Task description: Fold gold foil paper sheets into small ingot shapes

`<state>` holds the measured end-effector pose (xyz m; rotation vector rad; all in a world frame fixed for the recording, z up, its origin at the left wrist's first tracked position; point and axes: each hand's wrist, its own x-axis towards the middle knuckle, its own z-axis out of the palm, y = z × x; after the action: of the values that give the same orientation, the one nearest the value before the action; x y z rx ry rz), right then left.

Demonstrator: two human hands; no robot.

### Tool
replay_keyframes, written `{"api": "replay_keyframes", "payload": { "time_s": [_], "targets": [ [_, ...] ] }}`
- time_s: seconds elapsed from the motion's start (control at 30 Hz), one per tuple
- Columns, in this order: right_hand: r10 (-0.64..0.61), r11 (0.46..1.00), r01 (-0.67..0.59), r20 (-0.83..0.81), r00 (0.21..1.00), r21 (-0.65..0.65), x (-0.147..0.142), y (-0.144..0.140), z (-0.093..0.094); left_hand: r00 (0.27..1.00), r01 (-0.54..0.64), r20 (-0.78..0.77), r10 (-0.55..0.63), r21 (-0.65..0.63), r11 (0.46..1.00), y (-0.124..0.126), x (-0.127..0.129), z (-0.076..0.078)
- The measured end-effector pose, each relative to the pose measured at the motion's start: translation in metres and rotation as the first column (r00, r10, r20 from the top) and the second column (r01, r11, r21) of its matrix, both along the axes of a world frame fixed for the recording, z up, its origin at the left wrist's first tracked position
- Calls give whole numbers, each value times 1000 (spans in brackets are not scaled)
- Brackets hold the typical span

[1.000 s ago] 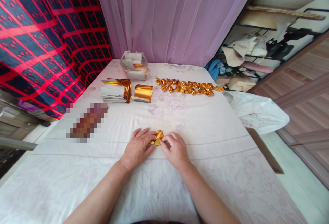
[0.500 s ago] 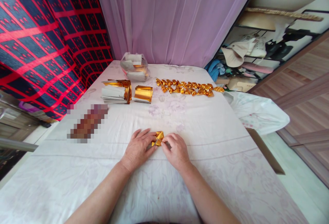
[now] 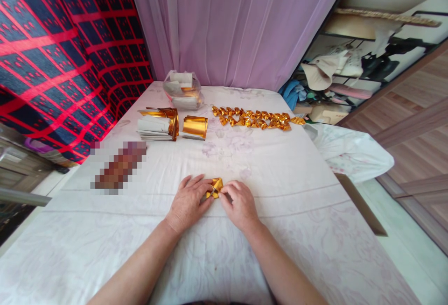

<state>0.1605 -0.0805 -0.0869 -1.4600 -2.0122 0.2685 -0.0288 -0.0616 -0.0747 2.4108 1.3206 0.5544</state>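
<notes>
A small folded piece of gold foil paper (image 3: 215,187) lies on the table between my two hands. My left hand (image 3: 191,198) rests at its left side, thumb and forefinger on the paper and the other fingers spread over the cloth. At the right edge, my right hand (image 3: 239,202) pinches the paper between thumb and forefinger, with the other fingers curled. My fingers cover part of the folds. Further off are a stack of gold foil sheets with pale backs (image 3: 157,125) and a smaller stack of gold sheets (image 3: 195,127).
Folded gold pieces (image 3: 254,119) lie in rows at the back right. A clear plastic bag of sheets (image 3: 182,91) stands at the back left. A blurred-out item (image 3: 119,167) lies at left. A white plastic bag (image 3: 353,151) sits beyond the table's right edge, near shelves (image 3: 350,78).
</notes>
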Motion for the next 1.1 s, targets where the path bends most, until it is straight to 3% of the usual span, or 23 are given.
{"api": "replay_keyframes", "payload": {
  "time_s": [1.1],
  "targets": [
    [-106,994,104,64,992,32,-8,1,-1,999,-30,-18,29,-45,999,-1,2,0]
  ]
}}
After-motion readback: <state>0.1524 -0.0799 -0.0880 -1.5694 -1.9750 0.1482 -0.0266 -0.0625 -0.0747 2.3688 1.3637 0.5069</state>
